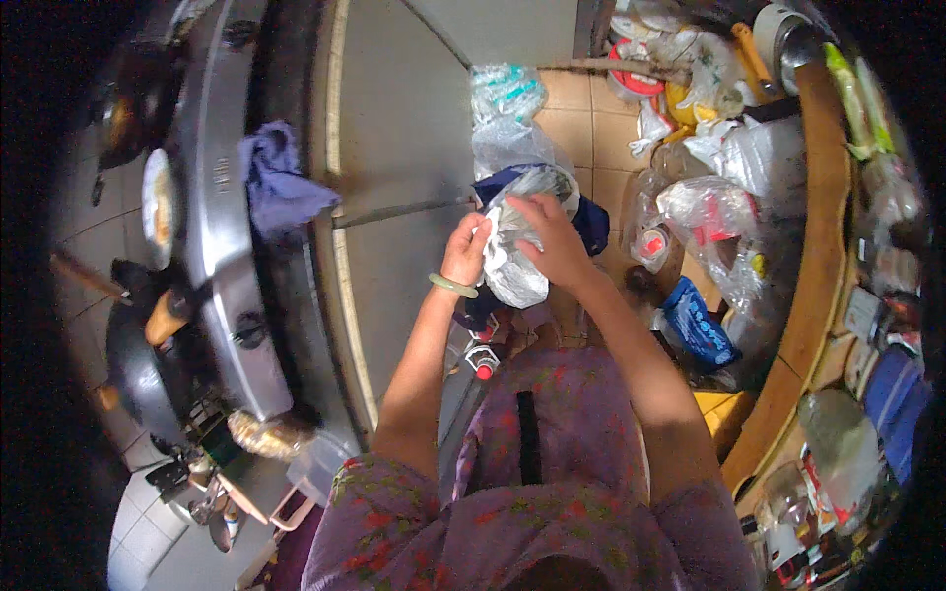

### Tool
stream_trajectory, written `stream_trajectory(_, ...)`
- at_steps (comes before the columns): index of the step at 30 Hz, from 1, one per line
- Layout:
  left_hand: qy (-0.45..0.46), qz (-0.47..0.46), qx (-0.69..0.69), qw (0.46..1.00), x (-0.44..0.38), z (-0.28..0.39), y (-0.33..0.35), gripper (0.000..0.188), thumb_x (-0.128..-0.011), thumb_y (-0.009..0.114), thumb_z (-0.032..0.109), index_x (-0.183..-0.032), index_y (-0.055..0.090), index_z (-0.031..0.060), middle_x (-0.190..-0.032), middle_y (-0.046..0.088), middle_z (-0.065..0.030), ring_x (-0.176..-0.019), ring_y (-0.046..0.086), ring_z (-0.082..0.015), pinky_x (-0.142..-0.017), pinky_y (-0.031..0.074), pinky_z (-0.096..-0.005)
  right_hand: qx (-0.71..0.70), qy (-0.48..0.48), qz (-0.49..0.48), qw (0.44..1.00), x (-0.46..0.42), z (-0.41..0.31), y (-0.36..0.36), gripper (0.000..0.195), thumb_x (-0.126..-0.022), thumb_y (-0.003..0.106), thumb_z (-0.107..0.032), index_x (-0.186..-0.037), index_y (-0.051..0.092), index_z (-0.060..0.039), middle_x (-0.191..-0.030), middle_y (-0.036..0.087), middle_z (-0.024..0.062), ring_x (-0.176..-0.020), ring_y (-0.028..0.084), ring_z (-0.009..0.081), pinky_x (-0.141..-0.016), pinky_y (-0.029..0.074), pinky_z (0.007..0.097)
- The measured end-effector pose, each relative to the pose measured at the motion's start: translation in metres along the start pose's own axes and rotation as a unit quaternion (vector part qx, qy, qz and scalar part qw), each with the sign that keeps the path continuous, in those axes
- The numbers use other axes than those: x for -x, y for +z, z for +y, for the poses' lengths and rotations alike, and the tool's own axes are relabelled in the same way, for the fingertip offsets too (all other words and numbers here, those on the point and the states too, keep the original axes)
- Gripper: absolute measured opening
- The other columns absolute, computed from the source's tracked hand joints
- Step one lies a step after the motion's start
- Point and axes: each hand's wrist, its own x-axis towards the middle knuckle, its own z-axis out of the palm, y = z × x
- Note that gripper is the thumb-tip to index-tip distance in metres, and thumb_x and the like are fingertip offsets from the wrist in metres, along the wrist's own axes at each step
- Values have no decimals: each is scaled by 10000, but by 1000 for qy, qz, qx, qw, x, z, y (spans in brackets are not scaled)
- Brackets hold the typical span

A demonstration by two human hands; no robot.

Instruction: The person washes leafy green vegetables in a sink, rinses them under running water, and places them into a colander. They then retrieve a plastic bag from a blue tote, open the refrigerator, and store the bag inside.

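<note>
A thin whitish plastic bag (517, 284) hangs crumpled before me, between my hands. My left hand (467, 247), with a pale green bangle (453, 285) at the wrist, pinches a bunched white edge of it. Across from it, my right hand (558, 240) has its thumb and fingers spread over the bag's upper part. Whether those fingers grip the plastic is unclear. What the bag contains cannot be made out. Behind and below it lies dark blue material (593, 225), partly covered by the bag and my right hand.
At left stands a stove counter with a purple cloth (281, 181), a wok (144, 369) and a plate (158, 209) beyond. Grey cabinet doors (406, 133) run beneath. Filled plastic bags (706, 207) crowd the right below a wooden counter edge (805, 258). A red-capped bottle (484, 367) stands near my legs.
</note>
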Motion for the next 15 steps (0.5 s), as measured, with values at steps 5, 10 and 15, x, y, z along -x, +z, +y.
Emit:
stream_trajectory(5,48,-56,39,997,18,75,-6,149,-829,495,196,-894,525,66,-731,460,49,-681,398,-36,-618,336,-181,164,12,-87,983,-29,-44,-18,243,-685,482,-53,-923,516,-87,-830,502,114,-811,505,301,-696,420,380)
stream_trajectory(10,72,-53,-85,992,28,45,-27,175,-737,522,-28,-882,520,70,-638,340,67,-557,314,-20,-493,271,-156,124,51,-45,990,-28,-60,-72,255,-642,454,36,-871,508,-63,-833,507,114,-795,505,312,-641,413,366)
stream_trajectory(15,137,-52,-260,955,23,-30,-11,168,-723,514,25,-879,537,81,-927,502,-86,-817,501,-205,-711,407,-302,95,88,-12,992,-28,-93,-132,253,-626,465,70,-848,494,-47,-814,497,107,-765,502,304,-641,408,336)
